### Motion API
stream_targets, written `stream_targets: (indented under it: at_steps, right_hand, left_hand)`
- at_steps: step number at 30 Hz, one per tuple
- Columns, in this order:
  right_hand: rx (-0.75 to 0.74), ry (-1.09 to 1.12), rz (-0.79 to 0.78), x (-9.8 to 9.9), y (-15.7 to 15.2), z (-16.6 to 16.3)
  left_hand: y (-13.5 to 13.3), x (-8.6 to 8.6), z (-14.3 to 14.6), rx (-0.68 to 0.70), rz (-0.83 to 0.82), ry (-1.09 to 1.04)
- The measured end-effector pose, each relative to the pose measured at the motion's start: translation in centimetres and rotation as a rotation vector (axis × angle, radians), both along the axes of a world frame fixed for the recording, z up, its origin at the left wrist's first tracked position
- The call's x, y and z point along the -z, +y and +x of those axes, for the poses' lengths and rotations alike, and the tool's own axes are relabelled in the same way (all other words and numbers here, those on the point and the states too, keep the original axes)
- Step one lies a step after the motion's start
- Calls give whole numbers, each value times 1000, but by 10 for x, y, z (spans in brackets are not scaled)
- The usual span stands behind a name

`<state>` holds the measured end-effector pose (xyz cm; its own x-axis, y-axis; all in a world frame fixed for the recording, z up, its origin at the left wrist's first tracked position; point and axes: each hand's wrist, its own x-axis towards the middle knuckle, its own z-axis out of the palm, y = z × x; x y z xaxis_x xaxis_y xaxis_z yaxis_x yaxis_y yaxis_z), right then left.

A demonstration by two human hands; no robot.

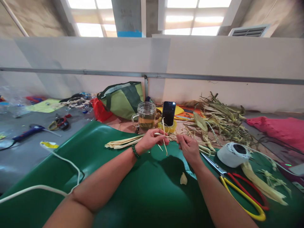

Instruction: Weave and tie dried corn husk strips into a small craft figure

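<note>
My left hand [153, 138] is closed in a pinch on thin pale corn-husk strips [163, 144] that hang down from its fingers over the green mat [142, 196]. A bundle of long husk strips [123, 142] trails out to the left behind that hand. My right hand [188, 146] is closed too, a little to the right, gripping the other end of the husk strips. A green bead bracelet sits on my left wrist. A small husk scrap [183, 179] lies on the mat below the hands.
Red-and-yellow-handled scissors [237, 186] lie right of my right arm, beside a white tape roll [234, 154]. Behind the hands stand a glass mug of tea [145, 115] and a propped phone [168, 113]. Dried husks [220, 118] pile at back right. A white cable [59, 164] crosses the left.
</note>
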<state>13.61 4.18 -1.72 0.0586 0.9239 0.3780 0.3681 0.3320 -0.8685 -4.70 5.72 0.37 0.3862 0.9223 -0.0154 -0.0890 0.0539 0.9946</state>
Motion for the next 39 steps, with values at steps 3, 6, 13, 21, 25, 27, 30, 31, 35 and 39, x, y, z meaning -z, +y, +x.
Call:
stream_targets:
  at_steps: [3,6,13,21,25,27,30,31,35,39]
  right_hand:
    - [18,89,-10,-2,0,1]
    - [70,192,36,-3,1,2]
    - [35,-159,383,-1,-5,-2]
    - [-177,-376,480,-1,-8,-5]
    - [-218,-388,508,1,-8,-8]
    - [-213,-317,483,2,-8,-8]
    - [-198,-194,387,1,-8,-8]
    - [-191,-150,344,0,-8,-7]
    - [-201,25,144,-1,-7,-8]
    - [-144,130,99,0,-6,-9]
  left_hand:
    - [0,-1,-2,-14,9,3]
    - [1,-4,-5,-38,2,-8]
    - [0,-6,-4,58,-79,-53]
    - [-2,-1,-1,86,-107,-26]
    - [-4,2,2,91,-44,12]
    - [-4,3,4,134,-22,37]
    - [-5,1,4,188,52,117]
    - [-6,0,4,186,98,156]
    - [-7,-4,3,134,247,270]
    - [-5,0,3,130,154,141]
